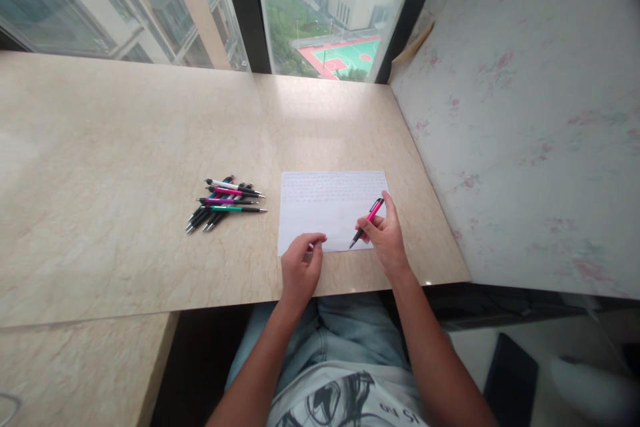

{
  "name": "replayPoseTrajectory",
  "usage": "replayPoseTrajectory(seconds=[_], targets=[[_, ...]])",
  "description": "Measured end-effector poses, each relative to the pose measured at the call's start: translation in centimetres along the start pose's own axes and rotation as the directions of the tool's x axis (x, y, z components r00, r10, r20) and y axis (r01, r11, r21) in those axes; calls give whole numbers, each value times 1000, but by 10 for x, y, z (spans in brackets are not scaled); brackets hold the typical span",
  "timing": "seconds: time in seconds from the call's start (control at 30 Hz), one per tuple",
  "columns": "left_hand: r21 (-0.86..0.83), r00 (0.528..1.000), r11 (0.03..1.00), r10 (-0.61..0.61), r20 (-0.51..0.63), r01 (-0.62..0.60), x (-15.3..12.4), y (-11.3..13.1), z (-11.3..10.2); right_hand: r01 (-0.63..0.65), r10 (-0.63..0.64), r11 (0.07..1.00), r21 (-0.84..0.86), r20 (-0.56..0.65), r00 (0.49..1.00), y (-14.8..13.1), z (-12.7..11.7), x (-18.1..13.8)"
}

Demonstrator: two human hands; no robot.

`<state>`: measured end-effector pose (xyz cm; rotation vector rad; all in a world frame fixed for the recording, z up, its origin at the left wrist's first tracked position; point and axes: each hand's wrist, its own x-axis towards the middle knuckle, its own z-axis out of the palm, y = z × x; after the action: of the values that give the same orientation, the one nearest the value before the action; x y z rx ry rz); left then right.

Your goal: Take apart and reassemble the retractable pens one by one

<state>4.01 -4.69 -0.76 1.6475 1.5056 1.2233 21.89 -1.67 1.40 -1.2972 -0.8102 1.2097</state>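
On the tabletop before me lies a white sheet of paper (330,213), its upper part covered in rows of small, faint handwriting. My right hand (387,240) is closed around a pink pen (373,211) with a black grip. The pen slants tip-down over the paper's lower right part; whether the tip touches is unclear. My left hand (303,263) rests at the paper's lower left edge, fingers curled and thumb close to them. Whatever may be between those fingers is hidden. To the left of the paper is a loose pile of several pens (225,203).
The beige marble-patterned tabletop (125,147) ends at a front edge above my lap. A wall with floral wallpaper (525,113) bounds it on the right. Windows (333,27) stand along the back. A lower beige surface (75,367) adjoins at the front left.
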Motion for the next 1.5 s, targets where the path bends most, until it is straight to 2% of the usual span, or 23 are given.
replayPoseTrajectory(seconds=[0.27,0.37,0.53,0.63,0.8,0.87,0.97,1.1,1.33,1.5], targets=[[94,992,992,80,95,-89,1,-1,4,103,-87,972,-212,84,993,0,-8,-3],[123,989,987,89,114,-103,1,0,5,98,-74,964,-248,103,992,2,-15,-2],[165,986,980,93,137,-115,1,-1,6,55,-44,934,-354,38,998,9,-37,6],[191,984,974,94,148,-121,1,-2,8,27,-30,896,-443,-2,1000,8,-52,10],[207,985,971,94,144,-123,1,-2,8,101,-109,787,-609,23,994,1,-58,10],[208,984,970,97,149,-127,2,-2,8,85,-85,812,-577,26,996,-2,-54,9],[212,983,968,100,153,-132,2,-2,8,21,-5,906,-423,38,999,-3,-46,8],[214,984,968,98,151,-129,2,-2,8,-32,48,971,-236,64,997,-3,-41,7],[209,984,970,93,153,-125,2,-1,8,-155,149,988,11,205,967,-10,-41,3],[210,984,970,94,152,-125,2,-1,8,-148,141,988,33,171,975,-10,-38,3]])
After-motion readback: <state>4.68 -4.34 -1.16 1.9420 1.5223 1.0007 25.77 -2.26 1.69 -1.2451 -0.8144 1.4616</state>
